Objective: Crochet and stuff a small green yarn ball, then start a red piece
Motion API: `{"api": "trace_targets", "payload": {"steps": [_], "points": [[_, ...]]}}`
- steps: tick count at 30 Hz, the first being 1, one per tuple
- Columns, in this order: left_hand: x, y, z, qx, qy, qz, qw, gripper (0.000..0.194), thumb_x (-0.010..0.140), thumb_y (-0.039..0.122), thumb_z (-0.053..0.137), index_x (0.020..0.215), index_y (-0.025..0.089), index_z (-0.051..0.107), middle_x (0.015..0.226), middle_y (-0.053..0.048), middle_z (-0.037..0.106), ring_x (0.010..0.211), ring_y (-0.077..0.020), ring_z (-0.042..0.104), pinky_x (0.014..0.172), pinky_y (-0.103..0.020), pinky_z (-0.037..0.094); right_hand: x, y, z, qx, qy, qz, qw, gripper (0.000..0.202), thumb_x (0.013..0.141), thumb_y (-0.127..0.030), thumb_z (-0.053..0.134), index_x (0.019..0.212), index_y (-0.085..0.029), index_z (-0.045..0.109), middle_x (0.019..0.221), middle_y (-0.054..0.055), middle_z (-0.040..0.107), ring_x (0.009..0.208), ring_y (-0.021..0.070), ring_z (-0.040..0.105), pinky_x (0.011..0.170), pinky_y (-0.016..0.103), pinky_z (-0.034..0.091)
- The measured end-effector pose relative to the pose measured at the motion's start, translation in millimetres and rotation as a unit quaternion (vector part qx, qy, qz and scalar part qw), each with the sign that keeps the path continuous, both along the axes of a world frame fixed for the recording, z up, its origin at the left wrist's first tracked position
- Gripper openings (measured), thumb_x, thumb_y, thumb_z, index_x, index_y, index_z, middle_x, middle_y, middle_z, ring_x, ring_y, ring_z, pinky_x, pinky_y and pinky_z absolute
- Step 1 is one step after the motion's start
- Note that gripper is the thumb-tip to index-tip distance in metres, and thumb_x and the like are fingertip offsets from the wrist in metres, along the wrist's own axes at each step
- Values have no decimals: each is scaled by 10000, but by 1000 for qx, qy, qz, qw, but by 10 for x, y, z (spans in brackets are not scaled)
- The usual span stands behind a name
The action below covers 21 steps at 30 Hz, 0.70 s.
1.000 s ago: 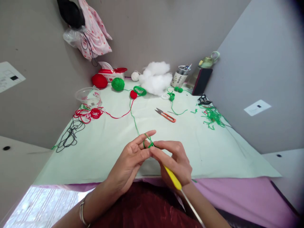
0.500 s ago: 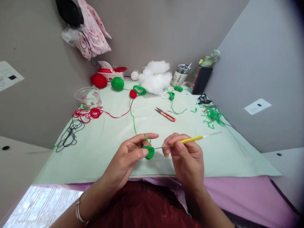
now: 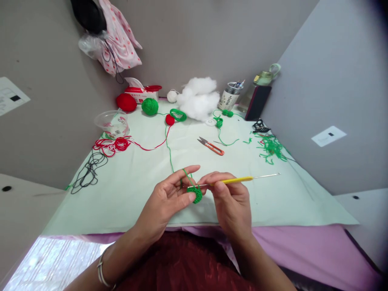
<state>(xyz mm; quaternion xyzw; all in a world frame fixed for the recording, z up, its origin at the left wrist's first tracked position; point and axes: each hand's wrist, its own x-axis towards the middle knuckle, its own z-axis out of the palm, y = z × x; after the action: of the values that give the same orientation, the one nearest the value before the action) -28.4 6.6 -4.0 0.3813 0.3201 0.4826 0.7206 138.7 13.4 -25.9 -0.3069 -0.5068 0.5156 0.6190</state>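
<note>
Between thumb and fingers, my left hand [image 3: 168, 198] pinches a small green crochet piece [image 3: 196, 195]. Its index finger is stretched out with green yarn [image 3: 169, 151] looped over it; the strand runs back across the table toward the far side. My right hand [image 3: 230, 198] is closed around the yellow handle of a double-ended crochet hook [image 3: 239, 180]. One metal end lies across the top edge of the green piece, near the yarn; whether it passes through a stitch I cannot tell. The other end points out to the right.
Orange thread snips [image 3: 211, 146] lie ahead of my hands. Behind them are white stuffing [image 3: 198, 99], a green yarn ball [image 3: 150, 106] and a pen tin [image 3: 229, 97]. Red-and-white yarn [image 3: 113, 145] and black cord [image 3: 89, 171] lie left, green scraps [image 3: 271, 148] right.
My right hand has moved left, bringing the hook from the right side of the green piece to across its top edge. The green piece has shifted slightly right.
</note>
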Motion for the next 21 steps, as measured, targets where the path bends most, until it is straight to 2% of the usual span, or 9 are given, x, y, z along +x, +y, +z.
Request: {"api": "trace_targets", "payload": {"steps": [6, 8, 13, 16, 18, 21], "points": [[-1, -3, -4, 3, 7, 15, 1000, 531, 877, 236, 761, 1387, 347, 663, 923, 12, 655, 941, -146, 631, 940, -293, 445, -6, -5, 26, -3, 9, 9, 1000, 160, 1005, -318, 637, 977, -252, 780, 895, 22, 731, 772, 145, 656, 750, 311, 517], [-14, 11, -4, -13, -7, 4, 1000, 543, 873, 233, 746, 1401, 323, 657, 896, 15, 635, 887, -130, 590, 885, -269, 431, -5, 1, 66, -5, 18, 8, 1000, 162, 998, -322, 648, 956, -248, 787, 881, 19, 730, 750, 133, 651, 731, 291, 515], [-35, 56, -14, -55, -84, -61, 993, 460, 826, 261, 729, 1283, 211, 748, 855, -2, 599, 790, -119, 554, 793, -258, 421, 30, 57, 165, -65, 96, 25, 993, 176, 978, -319, 675, 869, -225, 777, 791, 6, 701, 653, 93, 601, 649, 229, 493], [-9, 46, -29, -46, -51, -34, 997, 442, 824, 279, 766, 1264, 235, 757, 892, -3, 607, 832, -121, 560, 823, -250, 421, 29, 76, 164, -89, 116, 57, 988, 173, 972, -332, 682, 862, -232, 770, 761, 3, 677, 639, 99, 583, 624, 232, 479], [18, 19, -39, -18, -7, -8, 1000, 465, 832, 273, 802, 1291, 289, 735, 921, 4, 622, 901, -132, 583, 880, -257, 426, 11, 61, 135, -57, 79, 55, 994, 156, 974, -327, 679, 891, -246, 784, 806, 15, 687, 703, 123, 608, 654, 257, 488], [46, -23, -36, 30, 38, 24, 999, 548, 855, 253, 814, 1371, 363, 665, 907, 29, 619, 938, -130, 607, 948, -278, 431, -17, 15, 83, 31, -15, 1, 999, 149, 987, -283, 659, 968, -265, 806, 911, 43, 721, 872, 170, 645, 723, 291, 501]]}}
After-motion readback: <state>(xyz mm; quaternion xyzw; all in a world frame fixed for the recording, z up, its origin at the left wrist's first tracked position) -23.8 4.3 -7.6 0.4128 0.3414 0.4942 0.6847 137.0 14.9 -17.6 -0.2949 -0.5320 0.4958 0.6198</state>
